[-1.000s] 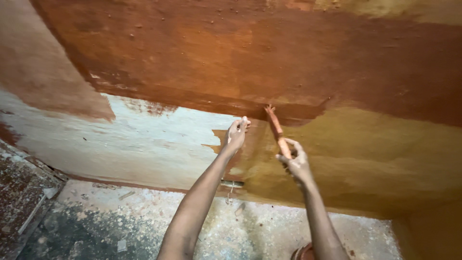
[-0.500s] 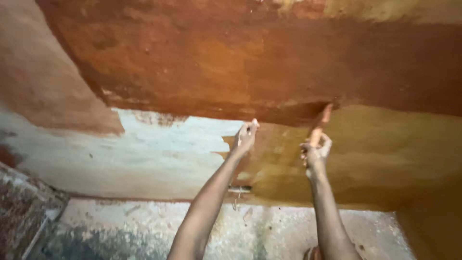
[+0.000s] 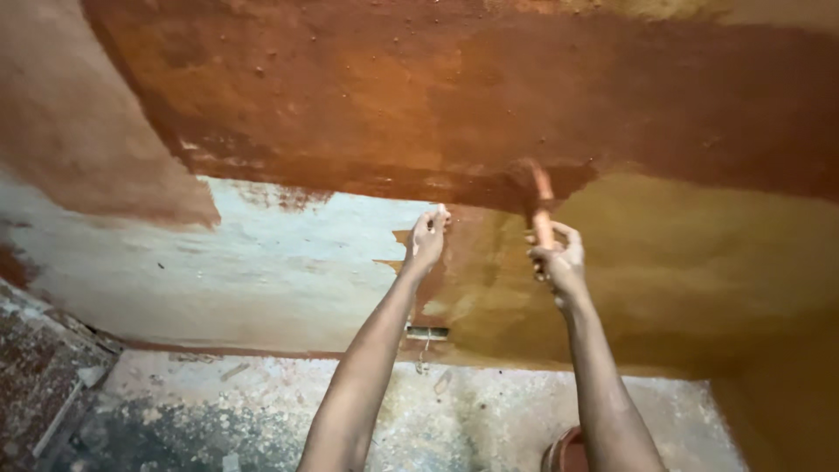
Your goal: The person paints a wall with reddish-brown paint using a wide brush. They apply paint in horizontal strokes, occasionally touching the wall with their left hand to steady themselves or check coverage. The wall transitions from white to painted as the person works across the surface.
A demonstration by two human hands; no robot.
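Overhead, gripping a brush [image 3: 540,203] in the right hand [image 3: 556,260], fingers wrapped tight around the paint-stained handle, bristle end pressing up against the lower edge of the dark rust-brown band on the wall [image 3: 262,271]. Just beside, bracing the left hand [image 3: 426,240] on the wall, fingers close together and curled, fingertips touching the surface; cannot tell whether holding anything. Working right at the border where wet brown paint is meeting pale bare plaster to the left and ochre-yellow coating to the right. Leaving open room below both arms down to the rough, speckled floor [image 3: 262,402]. Showing a small metal fitting [image 3: 426,332] low on the wall and a reddish bucket rim [image 3: 559,450] at the bottom edge
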